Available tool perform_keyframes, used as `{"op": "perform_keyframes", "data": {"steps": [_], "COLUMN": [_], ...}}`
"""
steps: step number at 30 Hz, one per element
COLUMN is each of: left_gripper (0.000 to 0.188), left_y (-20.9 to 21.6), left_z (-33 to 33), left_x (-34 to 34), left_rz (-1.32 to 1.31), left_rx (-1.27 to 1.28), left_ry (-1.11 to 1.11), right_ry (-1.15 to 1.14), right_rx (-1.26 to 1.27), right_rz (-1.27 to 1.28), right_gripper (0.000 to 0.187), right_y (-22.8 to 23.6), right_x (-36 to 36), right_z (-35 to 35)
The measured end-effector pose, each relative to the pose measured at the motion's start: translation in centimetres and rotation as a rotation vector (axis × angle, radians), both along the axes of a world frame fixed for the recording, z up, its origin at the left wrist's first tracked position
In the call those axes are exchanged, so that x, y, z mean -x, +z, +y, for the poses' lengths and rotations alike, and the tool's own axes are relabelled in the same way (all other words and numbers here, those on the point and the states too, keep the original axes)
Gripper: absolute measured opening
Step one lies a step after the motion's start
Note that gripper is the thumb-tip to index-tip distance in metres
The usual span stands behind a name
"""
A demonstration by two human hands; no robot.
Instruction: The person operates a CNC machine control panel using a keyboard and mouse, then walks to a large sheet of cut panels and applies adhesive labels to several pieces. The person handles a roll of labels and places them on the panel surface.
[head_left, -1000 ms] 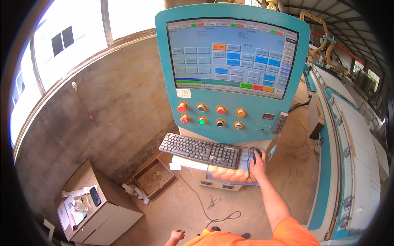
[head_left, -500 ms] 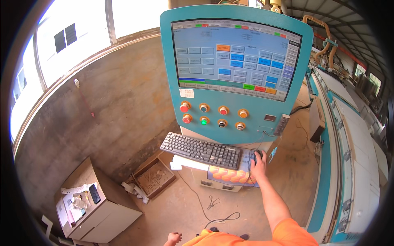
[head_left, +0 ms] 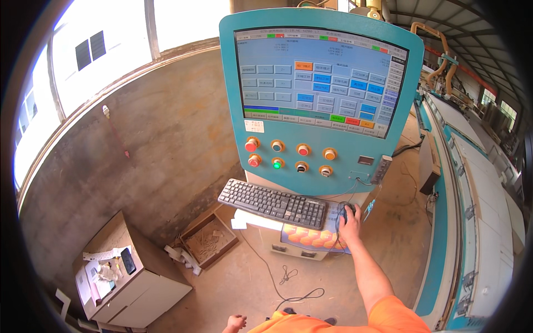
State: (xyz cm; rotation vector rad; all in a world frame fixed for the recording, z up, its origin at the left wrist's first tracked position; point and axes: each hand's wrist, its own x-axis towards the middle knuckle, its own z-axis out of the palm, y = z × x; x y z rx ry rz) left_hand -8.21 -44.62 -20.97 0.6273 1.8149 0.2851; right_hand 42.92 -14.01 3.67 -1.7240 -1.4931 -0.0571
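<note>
My right hand is closed over a black computer mouse on a mouse pad with an orange pattern. To its left a black keyboard lies across the shelf of a teal control cabinet. Above, the cabinet's screen shows rows of grey, blue and orange on-screen buttons. Below the screen sit several round push buttons and knobs, and a green button is lit. Down at my side, my left hand hangs low with its fingers curled in; nothing shows in it.
A box-like stand at left bears a phone and papers. Beside it an open tray holds scraps. A loose cable lies on the floor near my feet. A long machine bed runs along the right.
The view has shifted very slightly. My right hand stays on the mouse and my left hand stays low; nothing else visibly differs.
</note>
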Motion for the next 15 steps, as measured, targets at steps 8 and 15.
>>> {"op": "perform_keyframes", "data": {"steps": [8,15], "left_gripper": [0.024,0.033], "left_y": [-2.0,-6.0], "left_z": [-1.7,2.1], "left_x": [-0.1,-2.9], "left_rz": [-0.133,0.088], "left_rx": [-0.012,-0.171], "left_ry": [-0.128,-0.649], "right_ry": [-0.025,0.131], "right_rx": [0.0,-0.114], "right_rz": [0.065,0.129], "right_gripper": [0.053,0.057], "right_y": [1.4,0.0], "right_x": [1.2,-2.5], "right_z": [-0.5,-9.3]}}
